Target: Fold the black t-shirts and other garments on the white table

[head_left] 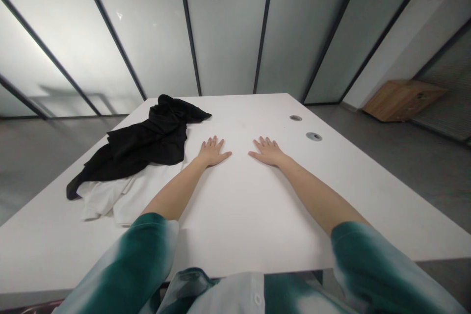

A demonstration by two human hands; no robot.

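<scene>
Both of my hands rest palm down on a white table, a short gap between them. My left hand is open with its fingers spread and holds nothing. To its left lies a crumpled black garment, apart from the fingers. A white garment sticks out from under the black one, near my left forearm; how far it runs beneath is hidden. My right hand is also open and flat, its thumb pointing toward the left hand, with nothing in it.
Two round grommets, a far one and a nearer one, are set in the tabletop right of my right hand. Frosted glass panels with dark frames stand behind the table. A wooden cabinet is on the floor at the right.
</scene>
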